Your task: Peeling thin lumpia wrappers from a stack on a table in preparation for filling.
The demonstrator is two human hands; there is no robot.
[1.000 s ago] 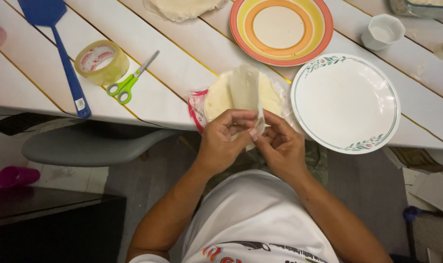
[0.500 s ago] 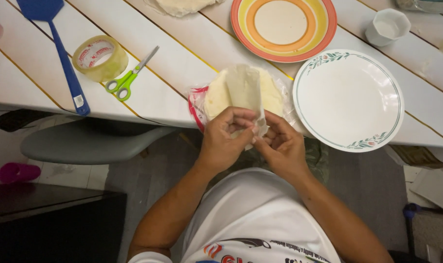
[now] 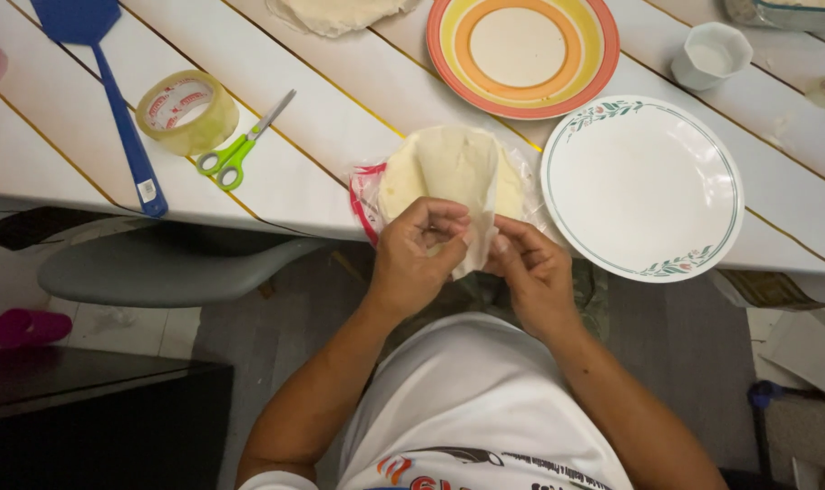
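Pale wrapper (image 3: 458, 172) pinched at its near edge by both hands (image 3: 422, 254) (image 3: 530, 272); peeling slowly should avoid tearing.

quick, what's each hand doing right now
Left hand: closed, pinching the edge of the folded tortilla.
Right hand: closed, fingertips pinching the same tortilla's lower edge.

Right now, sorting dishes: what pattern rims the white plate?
Green leaves, small red flowers on the white plate; head view.
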